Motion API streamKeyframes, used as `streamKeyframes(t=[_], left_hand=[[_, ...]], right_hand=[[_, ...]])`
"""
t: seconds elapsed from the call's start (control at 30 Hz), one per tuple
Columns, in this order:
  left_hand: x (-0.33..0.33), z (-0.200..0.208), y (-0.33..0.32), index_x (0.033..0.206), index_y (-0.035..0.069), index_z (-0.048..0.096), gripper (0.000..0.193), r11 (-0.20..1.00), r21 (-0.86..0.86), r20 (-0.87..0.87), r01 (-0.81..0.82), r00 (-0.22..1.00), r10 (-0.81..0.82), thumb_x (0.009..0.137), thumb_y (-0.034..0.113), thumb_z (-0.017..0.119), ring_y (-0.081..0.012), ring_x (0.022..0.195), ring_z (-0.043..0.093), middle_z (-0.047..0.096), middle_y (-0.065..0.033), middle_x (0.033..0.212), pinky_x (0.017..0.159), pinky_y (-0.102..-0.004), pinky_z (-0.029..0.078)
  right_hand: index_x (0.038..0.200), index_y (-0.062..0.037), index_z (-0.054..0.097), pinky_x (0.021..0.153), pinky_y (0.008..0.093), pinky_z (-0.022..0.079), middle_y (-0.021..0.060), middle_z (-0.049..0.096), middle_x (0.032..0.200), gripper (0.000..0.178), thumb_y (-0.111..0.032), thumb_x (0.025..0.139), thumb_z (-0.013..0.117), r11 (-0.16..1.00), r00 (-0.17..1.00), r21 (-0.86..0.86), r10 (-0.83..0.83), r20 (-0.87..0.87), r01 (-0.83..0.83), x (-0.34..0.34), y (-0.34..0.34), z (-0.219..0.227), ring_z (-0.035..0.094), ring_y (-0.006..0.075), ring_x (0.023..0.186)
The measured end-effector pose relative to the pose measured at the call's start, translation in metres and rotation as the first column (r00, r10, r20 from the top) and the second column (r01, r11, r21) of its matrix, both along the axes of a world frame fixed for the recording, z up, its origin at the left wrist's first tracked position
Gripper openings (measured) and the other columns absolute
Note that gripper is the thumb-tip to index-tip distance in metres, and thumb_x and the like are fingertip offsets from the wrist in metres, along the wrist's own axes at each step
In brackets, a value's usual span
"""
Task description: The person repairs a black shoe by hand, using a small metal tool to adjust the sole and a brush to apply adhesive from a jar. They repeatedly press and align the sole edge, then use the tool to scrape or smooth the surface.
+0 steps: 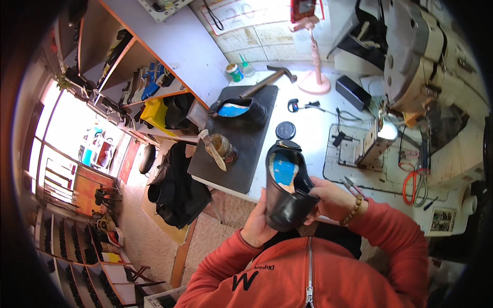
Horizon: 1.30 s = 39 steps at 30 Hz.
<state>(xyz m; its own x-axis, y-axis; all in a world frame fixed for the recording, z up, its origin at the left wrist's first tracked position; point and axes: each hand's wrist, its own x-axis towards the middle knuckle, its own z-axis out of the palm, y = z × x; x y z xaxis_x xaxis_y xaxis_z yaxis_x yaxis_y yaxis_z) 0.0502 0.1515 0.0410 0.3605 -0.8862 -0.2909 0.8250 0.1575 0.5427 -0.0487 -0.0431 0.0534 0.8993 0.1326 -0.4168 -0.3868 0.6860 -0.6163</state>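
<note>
A black leather shoe [285, 208] is held in front of my body, tilted with its opening facing up. Blue and off-white lining [284, 171] shows inside it. My left hand [258, 224] supports the shoe along its left side, most of the fingers hidden behind it. On the other side my right hand [333, 199] grips the edge of the opening, thumb on top. A second black shoe [251, 114] with blue lining lies on the dark mat [233, 177]. Near it stands a glue jar [224, 149] with a flat brush or spatula [213, 151] leaning across it.
A hammer [267, 82] lies at the mat's far edge. Beyond the held shoe is a round black lid [285, 130]. To the right are a sewing machine [411, 61], orange-handled scissors [409, 187] and a black box [353, 92]. A pink stand [314, 82] rises behind.
</note>
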Motion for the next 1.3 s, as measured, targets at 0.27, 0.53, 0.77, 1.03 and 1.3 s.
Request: streamKeyframes(t=[0.27, 0.53, 0.77, 1.03, 1.3], left_hand=[[0.022, -0.034, 0.008, 0.131, 0.001, 0.047, 0.037, 0.914, 0.214, 0.521, -0.343, 0.832, 0.19, 0.099, 0.02, 0.053, -0.0137, 0.104, 0.058, 0.061, -0.0106, 0.122, 0.086, -0.0275, 0.046], [0.106, -0.079, 0.039, 0.131, 0.003, 0.042, 0.055, 0.538, -0.08, 0.841, -0.839, 0.233, 0.488, 0.082, -0.002, 0.067, -0.0152, 0.105, 0.053, 0.054, -0.0103, 0.122, 0.09, -0.0282, 0.045], [0.182, -0.088, 0.032, 0.148, 0.002, 0.018, 0.104, 0.53, -0.108, 0.981, -0.841, -0.004, 0.194, 0.067, 0.006, 0.084, -0.027, 0.122, 0.048, 0.042, -0.0168, 0.137, 0.1, -0.0367, 0.041], [0.214, -0.079, 0.021, 0.149, 0.006, 0.011, 0.115, 0.62, -0.135, 0.951, -0.773, 0.075, 0.3, 0.063, 0.001, 0.087, -0.026, 0.116, 0.056, 0.05, -0.0168, 0.131, 0.099, -0.0357, 0.045], [0.248, -0.06, 0.042, 0.149, 0.005, 0.012, 0.11, 0.668, -0.161, 0.954, -0.727, 0.058, 0.293, 0.065, -0.005, 0.083, -0.0246, 0.116, 0.055, 0.049, -0.016, 0.13, 0.098, -0.0354, 0.046]], right_hand=[[0.13, -0.0029, 0.039, 0.052, 0.0367, 0.059, 0.0141, 0.06, 0.104, 0.048, 0.0, 0.082, 0.045, 0.868, 0.97, -0.434, -0.229, 0.084, 0.243, 0.01, -0.049, -0.02, 0.067, 0.0253, 0.075], [0.13, 0.0006, 0.044, 0.079, 0.0396, 0.049, 0.0183, 0.064, 0.101, 0.05, -0.007, 0.082, 0.053, 0.143, 0.938, -0.958, -0.282, 0.201, 0.248, 0.063, -0.102, -0.07, 0.062, 0.0328, 0.092], [0.12, -0.0062, 0.057, 0.063, 0.0393, 0.049, 0.012, 0.059, 0.096, 0.04, -0.013, 0.082, 0.068, -0.5, 0.895, -0.756, 0.101, 0.434, 0.423, 0.095, -0.069, 0.016, 0.061, 0.0316, 0.073], [0.111, -0.0103, 0.063, 0.109, 0.0539, 0.029, 0.0086, 0.052, 0.13, 0.046, -0.027, 0.07, 0.079, -0.68, 0.861, -0.556, 0.488, 0.143, 0.478, 0.259, -0.023, 0.028, 0.046, 0.0275, 0.124], [0.081, -0.0117, 0.063, 0.063, 0.0356, 0.05, 0.0034, 0.065, 0.078, 0.005, -0.014, 0.081, 0.059, -0.726, 0.888, -0.536, 0.446, 0.109, 0.431, 0.27, 0.015, 0.021, 0.062, 0.0214, 0.083]])
